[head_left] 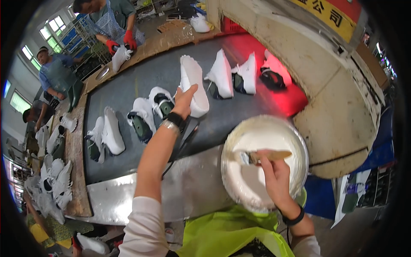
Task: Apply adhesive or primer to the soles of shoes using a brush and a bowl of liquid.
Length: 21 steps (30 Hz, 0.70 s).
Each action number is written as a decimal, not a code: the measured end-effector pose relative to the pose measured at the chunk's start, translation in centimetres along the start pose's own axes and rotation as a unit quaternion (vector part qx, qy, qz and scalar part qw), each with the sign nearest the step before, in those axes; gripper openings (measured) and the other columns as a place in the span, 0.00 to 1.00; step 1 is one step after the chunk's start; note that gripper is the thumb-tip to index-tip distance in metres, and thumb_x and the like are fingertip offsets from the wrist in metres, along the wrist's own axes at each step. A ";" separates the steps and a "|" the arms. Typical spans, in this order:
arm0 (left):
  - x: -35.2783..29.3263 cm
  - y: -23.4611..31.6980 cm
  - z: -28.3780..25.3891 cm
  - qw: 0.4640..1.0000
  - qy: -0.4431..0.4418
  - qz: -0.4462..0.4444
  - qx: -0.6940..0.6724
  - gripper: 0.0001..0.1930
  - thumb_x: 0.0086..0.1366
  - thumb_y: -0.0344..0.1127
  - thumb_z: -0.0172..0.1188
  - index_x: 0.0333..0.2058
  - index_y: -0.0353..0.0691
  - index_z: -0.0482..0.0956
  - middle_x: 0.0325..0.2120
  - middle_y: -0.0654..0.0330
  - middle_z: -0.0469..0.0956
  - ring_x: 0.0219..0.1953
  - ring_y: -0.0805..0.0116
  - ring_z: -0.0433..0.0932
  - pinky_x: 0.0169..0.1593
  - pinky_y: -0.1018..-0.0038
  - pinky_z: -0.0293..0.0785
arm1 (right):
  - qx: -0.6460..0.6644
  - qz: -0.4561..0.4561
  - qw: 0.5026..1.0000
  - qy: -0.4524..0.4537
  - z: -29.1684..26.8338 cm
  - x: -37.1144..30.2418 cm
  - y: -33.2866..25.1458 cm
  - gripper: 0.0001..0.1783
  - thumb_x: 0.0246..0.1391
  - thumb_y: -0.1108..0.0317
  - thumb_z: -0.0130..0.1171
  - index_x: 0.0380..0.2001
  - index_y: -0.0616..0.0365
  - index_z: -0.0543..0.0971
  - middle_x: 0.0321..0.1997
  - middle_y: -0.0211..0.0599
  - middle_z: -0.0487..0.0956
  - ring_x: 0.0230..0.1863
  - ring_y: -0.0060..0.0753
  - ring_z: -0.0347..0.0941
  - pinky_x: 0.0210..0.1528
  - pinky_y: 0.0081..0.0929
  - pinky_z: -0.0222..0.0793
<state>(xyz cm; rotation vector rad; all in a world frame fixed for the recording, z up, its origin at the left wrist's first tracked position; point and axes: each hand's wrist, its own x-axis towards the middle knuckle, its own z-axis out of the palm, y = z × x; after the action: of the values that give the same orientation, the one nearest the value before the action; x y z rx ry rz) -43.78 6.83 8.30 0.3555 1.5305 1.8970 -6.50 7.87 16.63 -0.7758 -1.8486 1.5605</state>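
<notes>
Shoe sits clasped in left hand, brush pinched in right hand over paste bowl: apparently loading, next likely needing excess wiped.

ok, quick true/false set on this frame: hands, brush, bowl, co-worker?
1. The left hand holds a white shoe. True.
2. The right hand holds a pair of scissors. False: it holds a brush.
3. The brush is over a bowl of white liquid. True.
4. The bowl is left of the held shoe. False: it is to the right.
5. A co-worker near the top wears red gloves. True.
6. The person's own hands are gloved too. False: both are bare.
</notes>
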 end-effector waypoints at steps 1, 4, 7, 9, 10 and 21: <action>4.0 -1.8 -1.1 0.982 0.110 -0.001 0.153 0.51 0.49 0.54 0.67 0.65 0.41 0.48 0.56 0.38 0.61 0.55 0.45 0.67 0.54 0.57 0.67 | -0.003 0.031 0.999 -0.014 0.1 0.2 0.0 0.13 0.64 0.68 0.49 0.46 0.67 0.74 0.43 0.38 0.78 0.45 0.27 0.75 0.47 0.28 0.74; 8.1 -5.6 4.3 0.836 0.277 -0.067 0.468 0.56 0.47 0.66 0.63 0.67 0.47 0.45 0.61 0.32 0.52 0.60 0.35 0.58 0.59 0.45 0.58 | 0.031 0.046 0.998 0.041 -1.0 0.8 1.5 0.12 0.63 0.72 0.48 0.47 0.67 0.73 0.43 0.38 0.78 0.44 0.23 0.74 0.44 0.23 0.73; 10.5 -5.5 2.5 0.832 0.291 -0.041 0.472 0.57 0.46 0.72 0.58 0.68 0.51 0.43 0.63 0.30 0.43 0.65 0.31 0.47 0.60 0.39 0.45 | 0.044 0.048 0.998 0.014 -1.3 1.5 0.4 0.12 0.64 0.72 0.47 0.46 0.68 0.73 0.46 0.42 0.76 0.47 0.26 0.73 0.47 0.26 0.74; 10.2 -4.9 1.8 0.842 0.233 -0.048 0.484 0.57 0.45 0.69 0.60 0.67 0.46 0.47 0.63 0.30 0.46 0.65 0.32 0.46 0.61 0.39 0.40 | 0.047 0.050 0.998 0.004 -1.5 1.9 0.3 0.12 0.64 0.73 0.46 0.46 0.68 0.72 0.46 0.42 0.76 0.47 0.27 0.74 0.47 0.26 0.74; 9.1 -4.1 2.3 0.840 0.231 -0.051 0.488 0.57 0.45 0.69 0.60 0.67 0.46 0.47 0.63 0.30 0.46 0.65 0.32 0.46 0.61 0.39 0.40 | 0.049 0.048 0.998 0.009 -1.6 2.3 0.3 0.12 0.64 0.73 0.46 0.46 0.69 0.72 0.46 0.42 0.76 0.46 0.28 0.74 0.47 0.26 0.74; 3.7 -7.0 -4.8 0.876 0.366 -0.105 0.296 0.45 0.48 0.42 0.70 0.61 0.38 0.55 0.55 0.42 0.66 0.55 0.50 0.71 0.60 0.62 0.66 | 0.077 0.052 0.995 0.028 -3.5 -0.8 -0.1 0.12 0.64 0.72 0.47 0.45 0.68 0.73 0.46 0.39 0.76 0.44 0.23 0.73 0.45 0.25 0.76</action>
<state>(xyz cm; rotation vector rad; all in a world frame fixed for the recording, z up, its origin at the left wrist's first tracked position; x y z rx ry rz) -47.06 6.17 -0.33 -0.3201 2.5350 1.4030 -3.37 9.53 17.12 -0.8470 -1.6479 1.7060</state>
